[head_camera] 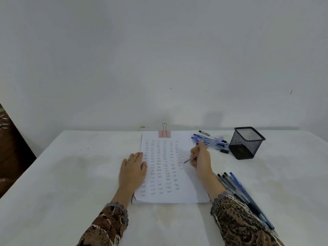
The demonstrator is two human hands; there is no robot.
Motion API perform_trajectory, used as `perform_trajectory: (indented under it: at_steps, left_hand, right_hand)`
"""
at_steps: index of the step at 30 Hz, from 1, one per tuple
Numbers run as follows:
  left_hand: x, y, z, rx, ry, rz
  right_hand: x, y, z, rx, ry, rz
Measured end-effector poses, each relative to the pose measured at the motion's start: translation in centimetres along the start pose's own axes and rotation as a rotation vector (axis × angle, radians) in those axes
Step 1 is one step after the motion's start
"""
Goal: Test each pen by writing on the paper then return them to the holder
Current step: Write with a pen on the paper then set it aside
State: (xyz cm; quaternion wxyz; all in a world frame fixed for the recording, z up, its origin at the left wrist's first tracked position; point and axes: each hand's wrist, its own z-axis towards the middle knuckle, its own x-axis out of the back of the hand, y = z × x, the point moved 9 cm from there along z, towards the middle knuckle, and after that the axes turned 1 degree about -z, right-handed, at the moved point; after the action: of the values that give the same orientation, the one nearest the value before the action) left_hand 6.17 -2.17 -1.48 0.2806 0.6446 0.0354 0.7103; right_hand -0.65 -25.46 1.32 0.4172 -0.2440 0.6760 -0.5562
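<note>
Your right hand pinches a blue pen, fingers curled round its barrel, tip over the right side of the paper at centre frame. Your left hand lies flat, fingers straight and together, on the paper's left edge. The mesh holder stands right of centre, loose pens just left of it

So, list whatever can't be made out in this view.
Head view only:
- The pen in the right hand: upper end motion-blurred; whether its tip touches the paper is unclear.
- The near pen pile: lower ends hidden by the right sleeve; count unknowable.
- The holder: bottom too dark to see.
- Paper's left edge: under the left hand.
</note>
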Motion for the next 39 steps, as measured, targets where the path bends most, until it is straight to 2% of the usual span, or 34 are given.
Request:
perform_trajectory:
  at_steps: [3,4,7,9,14,17,19,22,25,26,28,30,32,33,35,39]
  left_hand:
    - [0.6,0.5,-0.2,-0.044,0.059,-0.053]
    - [1.1,0.9,-0.4,-0.079,0.102,-0.083]
    - [2.3,2.0,-1.2,-0.209,0.21,-0.166]
    - [2.4,2.7,-1.5,-0.276,0.195,-0.221]
    - [1.6,4.1,-1.7,-0.41,0.115,-0.13]
    - [1.1,4.1,-1.4,-0.444,0.122,-0.069]
    - [0.8,4.2,-1.2,-0.437,0.104,-0.072]
    - [0.4,4.2,-0.9,-0.383,0.018,-0.118]
    - [0.2,3.8,-0.8,-0.323,-0.018,-0.162]
    - [0.3,3.5,-0.8,-0.3,-0.014,-0.172]
    - [0.4,3.5,-0.8,-0.291,0.003,-0.184]
    - [0.5,3.6,-0.8,-0.303,0.016,-0.19]
    - [0.5,3.7,-0.8,-0.306,0.016,-0.2]
    - [0.4,3.6,-0.8,-0.304,0.013,-0.201]
    - [0.4,3.6,-0.8,-0.305,0.007,-0.188]
    - [0.5,3.7,-0.8,-0.306,0.01,-0.179]
  right_hand:
    - [-2.7,-3.6,-0.8,0.261,-0.109,-0.298]
    - [-3.9,-4.5,-1.2,0.368,-0.163,-0.471]
    - [-7.3,-3.8,-2.1,0.628,-0.355,-1.212]
    - [-8.3,-1.8,-2.2,0.707,-0.465,-1.483]
    - [-9.6,0.4,-4.2,0.994,-0.551,-1.488]
    - [-9.8,0.5,-4.8,1.115,-0.493,-1.593]
    - [-9.9,-0.1,-4.8,1.132,-0.452,-1.625]
    - [-9.5,-1.2,-4.4,1.141,-0.374,-1.618]
    - [-9.0,-1.7,-3.9,1.195,-0.413,-1.557]
    - [-8.7,-2.3,-3.5,1.212,-0.405,-1.488]
    - [-7.3,-5.0,-3.0,1.17,-0.238,-1.242]
    - [-4.8,-6.8,-2.4,0.888,-0.089,-0.777]
    - [-3.5,-5.4,-2.0,0.506,-0.063,-0.257]
    - [-3.1,-4.0,-1.9,0.367,-0.039,-0.106]
    - [-2.8,-1.4,-2.1,0.206,-0.016,-0.017]
    - [-3.1,1.1,-2.5,0.133,-0.026,-0.019]
